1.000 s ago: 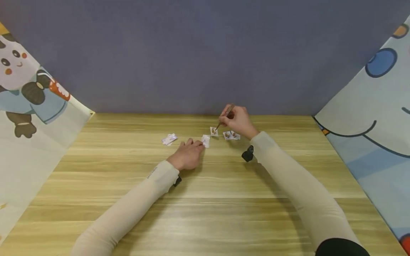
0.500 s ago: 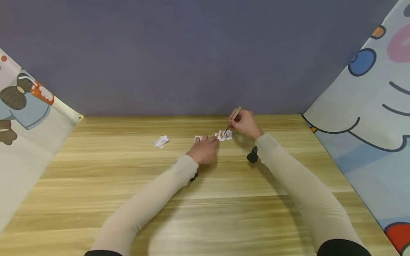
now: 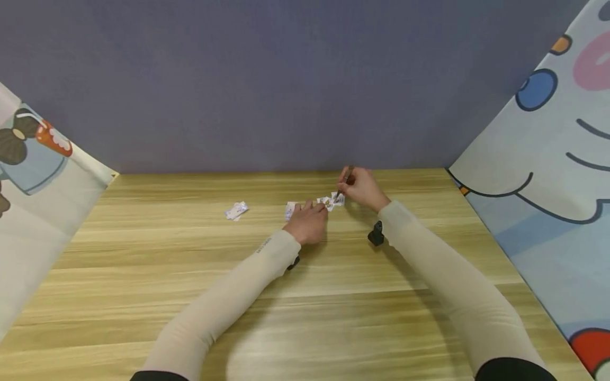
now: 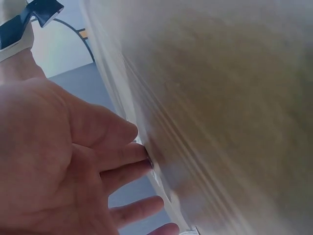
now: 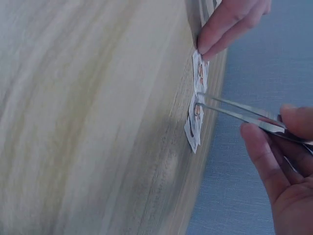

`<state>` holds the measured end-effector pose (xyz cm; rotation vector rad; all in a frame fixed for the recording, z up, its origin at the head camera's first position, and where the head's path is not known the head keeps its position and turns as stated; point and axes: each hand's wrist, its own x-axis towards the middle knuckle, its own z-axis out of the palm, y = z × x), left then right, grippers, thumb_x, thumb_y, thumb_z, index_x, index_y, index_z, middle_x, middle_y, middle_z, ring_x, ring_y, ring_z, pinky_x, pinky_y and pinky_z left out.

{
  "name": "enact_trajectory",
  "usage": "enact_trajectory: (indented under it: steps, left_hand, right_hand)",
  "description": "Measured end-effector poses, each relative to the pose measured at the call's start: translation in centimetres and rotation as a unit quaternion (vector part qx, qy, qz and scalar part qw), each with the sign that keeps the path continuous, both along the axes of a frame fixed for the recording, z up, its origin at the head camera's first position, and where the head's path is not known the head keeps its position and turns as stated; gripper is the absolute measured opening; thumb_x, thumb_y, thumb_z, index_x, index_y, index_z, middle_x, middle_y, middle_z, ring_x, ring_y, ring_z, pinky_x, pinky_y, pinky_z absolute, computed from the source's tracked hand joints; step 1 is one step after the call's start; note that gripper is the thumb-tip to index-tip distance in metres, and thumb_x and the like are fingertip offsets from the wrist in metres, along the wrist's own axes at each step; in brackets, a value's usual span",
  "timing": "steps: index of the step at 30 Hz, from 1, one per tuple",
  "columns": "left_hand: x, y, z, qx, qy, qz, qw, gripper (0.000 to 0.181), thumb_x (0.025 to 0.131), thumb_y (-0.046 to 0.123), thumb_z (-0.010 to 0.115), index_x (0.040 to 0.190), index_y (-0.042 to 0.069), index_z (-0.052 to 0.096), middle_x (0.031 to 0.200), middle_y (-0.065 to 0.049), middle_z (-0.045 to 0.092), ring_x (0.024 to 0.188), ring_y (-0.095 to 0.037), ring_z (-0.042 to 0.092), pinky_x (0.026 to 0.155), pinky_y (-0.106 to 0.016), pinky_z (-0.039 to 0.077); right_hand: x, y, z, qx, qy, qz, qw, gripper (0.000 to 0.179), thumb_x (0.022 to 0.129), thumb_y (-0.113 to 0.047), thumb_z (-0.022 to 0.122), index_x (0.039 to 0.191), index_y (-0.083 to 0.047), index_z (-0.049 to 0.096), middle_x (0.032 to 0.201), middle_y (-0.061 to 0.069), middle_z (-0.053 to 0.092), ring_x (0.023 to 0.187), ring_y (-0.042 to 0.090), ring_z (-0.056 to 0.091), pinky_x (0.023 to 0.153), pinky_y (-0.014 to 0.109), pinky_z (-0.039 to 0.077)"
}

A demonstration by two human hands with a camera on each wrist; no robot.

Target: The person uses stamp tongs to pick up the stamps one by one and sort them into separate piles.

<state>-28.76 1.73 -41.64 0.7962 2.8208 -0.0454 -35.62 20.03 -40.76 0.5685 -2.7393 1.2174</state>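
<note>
In the right wrist view, my right hand (image 5: 288, 161) pinches metal tweezers (image 5: 254, 120) between thumb and fingers. The tweezer tips are slightly apart and reach a small white paper piece (image 5: 195, 120) with an orange-brown picture. Another such picture piece (image 5: 199, 71) adjoins it, with my left fingertips on its far end. Seen from the head, my left hand (image 3: 308, 223) rests beside these pieces, its fingers extended. Its palm and fairly straight fingers show in the left wrist view. A white piece with purple marks (image 3: 290, 210) lies partly behind this hand.
To the left is a small pile of white and purple paper pieces (image 3: 236, 210). All lies near the far edge of the wooden table (image 3: 167, 254), close to a grey back wall (image 3: 286, 84). Cartoon-printed panels (image 3: 538, 159) flank both sides.
My right hand has brought a picture piece rightward with the tweezers to the other picture pieces. My left hand has moved right, from the purple-marked piece to the picture pieces. The head view has shifted.
</note>
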Motion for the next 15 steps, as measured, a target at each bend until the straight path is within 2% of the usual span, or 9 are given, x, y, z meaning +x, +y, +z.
enact_trajectory:
  steps: [10, 15]
  left_hand:
    - [0.03, -0.08, 0.25, 0.004, -0.011, 0.006, 0.9999, 0.053, 0.094, 0.022, 0.049, 0.145, 0.011, 0.039, 0.151, 0.0, 0.03, 0.131, -0.026, 0.028, 0.102, -0.05, 0.026]
    - [0.65, -0.46, 0.16, 0.019, -0.002, 0.004, 0.9998, 0.054, 0.095, 0.019, 0.046, 0.147, 0.011, 0.034, 0.153, -0.003, 0.025, 0.135, -0.029, 0.023, 0.104, -0.052, 0.024]
  right_hand:
    - [0.09, 0.0, 0.07, 0.023, 0.015, -0.01, 0.9996, 0.006, 0.084, -0.009, 0.067, 0.085, -0.007, 0.061, 0.079, 0.006, 0.063, 0.072, 0.021, 0.058, 0.065, 0.034, 0.048]
    - [0.24, -0.37, 0.19, 0.001, 0.011, -0.019, 0.9998, 0.004, 0.085, -0.009, 0.066, 0.086, -0.006, 0.064, 0.08, 0.007, 0.064, 0.073, 0.022, 0.059, 0.066, 0.035, 0.048]
